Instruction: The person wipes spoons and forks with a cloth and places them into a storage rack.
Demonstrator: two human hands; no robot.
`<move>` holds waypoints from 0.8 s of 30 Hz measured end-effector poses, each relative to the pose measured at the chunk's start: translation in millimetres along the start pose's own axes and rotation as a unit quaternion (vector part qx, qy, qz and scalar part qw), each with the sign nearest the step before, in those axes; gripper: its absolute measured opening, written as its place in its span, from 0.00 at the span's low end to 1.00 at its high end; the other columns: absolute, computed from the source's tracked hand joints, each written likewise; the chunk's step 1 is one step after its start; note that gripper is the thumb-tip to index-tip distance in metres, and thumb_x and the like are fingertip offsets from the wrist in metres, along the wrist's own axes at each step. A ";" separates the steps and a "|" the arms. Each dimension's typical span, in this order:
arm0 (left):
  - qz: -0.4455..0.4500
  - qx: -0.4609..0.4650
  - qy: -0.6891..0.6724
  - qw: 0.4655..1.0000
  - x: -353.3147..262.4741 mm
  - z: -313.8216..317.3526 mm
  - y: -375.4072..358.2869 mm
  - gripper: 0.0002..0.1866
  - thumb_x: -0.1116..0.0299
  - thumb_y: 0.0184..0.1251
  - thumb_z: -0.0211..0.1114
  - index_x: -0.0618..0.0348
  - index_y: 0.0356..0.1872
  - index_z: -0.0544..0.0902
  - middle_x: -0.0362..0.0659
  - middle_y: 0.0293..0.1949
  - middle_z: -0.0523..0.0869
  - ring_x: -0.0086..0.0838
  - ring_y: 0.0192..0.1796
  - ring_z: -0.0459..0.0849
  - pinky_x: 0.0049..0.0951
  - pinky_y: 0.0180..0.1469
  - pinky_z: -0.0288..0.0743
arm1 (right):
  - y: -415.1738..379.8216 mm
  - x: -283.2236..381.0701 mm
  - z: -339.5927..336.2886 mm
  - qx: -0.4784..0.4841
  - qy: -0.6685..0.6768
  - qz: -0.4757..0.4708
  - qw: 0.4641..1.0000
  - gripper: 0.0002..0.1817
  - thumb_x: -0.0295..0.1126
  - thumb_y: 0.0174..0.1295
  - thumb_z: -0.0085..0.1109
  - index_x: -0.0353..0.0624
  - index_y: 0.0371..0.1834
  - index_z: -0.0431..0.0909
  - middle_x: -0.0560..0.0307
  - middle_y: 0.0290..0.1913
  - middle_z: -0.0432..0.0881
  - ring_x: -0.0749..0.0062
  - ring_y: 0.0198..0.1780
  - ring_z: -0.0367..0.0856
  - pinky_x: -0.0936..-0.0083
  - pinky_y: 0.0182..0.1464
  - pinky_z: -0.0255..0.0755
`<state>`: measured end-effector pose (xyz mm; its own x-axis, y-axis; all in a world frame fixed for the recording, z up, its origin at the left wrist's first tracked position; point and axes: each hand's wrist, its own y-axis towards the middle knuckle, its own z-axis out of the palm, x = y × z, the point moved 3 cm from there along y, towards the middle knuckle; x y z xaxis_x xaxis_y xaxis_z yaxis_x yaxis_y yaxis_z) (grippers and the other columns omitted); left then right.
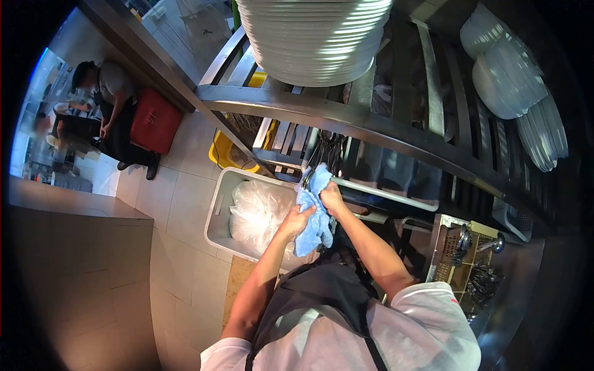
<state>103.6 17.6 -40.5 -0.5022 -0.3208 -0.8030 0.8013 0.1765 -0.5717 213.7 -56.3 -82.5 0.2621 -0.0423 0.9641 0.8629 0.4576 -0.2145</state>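
Both hands meet in the middle of the view around a light blue cloth (pixel 312 213), which is bunched up above a white plastic bin (pixel 218 213) standing on the tiled floor (pixel 179 204). The left hand (pixel 296 221) cups the cloth from below with its grip closed on the lower folds, and the right hand (pixel 332 199) pinches the upper part, its grip also closed on the fabric. Something dark and slim shows at the top edge of the cloth, but what it is cannot be told. The bin holds a clear, crumpled plastic bag (pixel 260 213). Overhead, a tall stack of white plates (pixel 312 37) sits on a metal rack (pixel 346 117), and more white plates (pixel 513 80) stand to the right. A cutlery tray (pixel 470 266) lies lower right. Far off at upper left, another person (pixel 111 99) in dark clothes stands beside a red box (pixel 154 120).
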 end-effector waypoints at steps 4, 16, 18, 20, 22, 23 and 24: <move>-0.003 -0.025 0.004 1.000 -7.0 1.6 -7.3 0.13 0.64 0.58 0.58 0.64 0.37 0.74 0.41 0.28 0.79 0.24 0.29 0.78 0.25 0.32 0.73 | -4.1 27.0 -10.3 -0.011 -0.203 0.048 0.978 0.13 0.19 0.43 0.40 0.35 0.31 0.75 0.58 0.28 0.77 0.71 0.28 0.73 0.75 0.31 0.67; 0.022 -0.051 0.032 0.998 -23.1 7.6 -12.2 0.09 0.66 0.56 0.61 0.62 0.30 0.76 0.41 0.27 0.79 0.23 0.25 0.77 0.26 0.28 0.73 | 8.8 23.7 -8.1 -0.058 -0.172 0.007 0.983 0.16 0.19 0.49 0.40 0.40 0.40 0.74 0.59 0.31 0.77 0.75 0.34 0.74 0.77 0.37 0.69; 0.007 -0.045 -0.003 0.999 -35.2 10.8 -25.0 0.09 0.66 0.57 0.61 0.61 0.30 0.76 0.40 0.27 0.79 0.23 0.25 0.77 0.26 0.28 0.73 | 10.4 25.9 -13.6 -0.073 -0.052 0.033 0.995 0.15 0.19 0.49 0.39 0.40 0.37 0.74 0.59 0.29 0.77 0.74 0.32 0.75 0.77 0.35 0.69; -0.010 -0.037 -0.038 0.999 -35.8 10.2 -28.1 0.09 0.65 0.57 0.60 0.61 0.30 0.76 0.40 0.27 0.79 0.23 0.25 0.77 0.26 0.27 0.73 | 7.4 42.5 -14.9 -0.102 0.125 0.050 0.986 0.13 0.18 0.49 0.37 0.40 0.32 0.74 0.58 0.28 0.76 0.73 0.30 0.76 0.78 0.32 0.70; 0.025 -0.037 -0.052 0.998 -28.4 6.3 -23.8 0.09 0.65 0.58 0.60 0.61 0.30 0.76 0.39 0.26 0.79 0.22 0.24 0.76 0.25 0.28 0.73 | 16.6 40.8 -14.9 -0.108 0.179 0.012 0.978 0.12 0.19 0.51 0.38 0.40 0.33 0.74 0.58 0.28 0.77 0.72 0.29 0.76 0.77 0.31 0.70; 0.025 -0.036 -0.052 0.998 -22.6 6.5 -22.4 0.09 0.65 0.58 0.60 0.61 0.30 0.76 0.39 0.26 0.79 0.22 0.24 0.76 0.25 0.28 0.73 | 20.1 40.6 -15.5 -0.113 0.232 -0.027 0.966 0.11 0.19 0.52 0.40 0.39 0.34 0.73 0.58 0.28 0.77 0.71 0.27 0.76 0.77 0.30 0.71; 0.035 -0.050 -0.081 0.995 -23.5 9.0 -23.4 0.08 0.66 0.58 0.60 0.61 0.30 0.76 0.39 0.26 0.79 0.22 0.24 0.76 0.26 0.29 0.74 | 21.4 42.1 -13.3 -0.127 0.276 -0.047 0.952 0.09 0.21 0.53 0.41 0.39 0.34 0.72 0.58 0.29 0.76 0.70 0.25 0.76 0.76 0.27 0.71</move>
<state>99.5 12.6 -6.7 -0.3809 -0.4481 -0.8088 0.7922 0.2929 -0.5353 249.0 -60.1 -48.6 0.3058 -0.5645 0.7667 0.9518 0.2022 -0.2307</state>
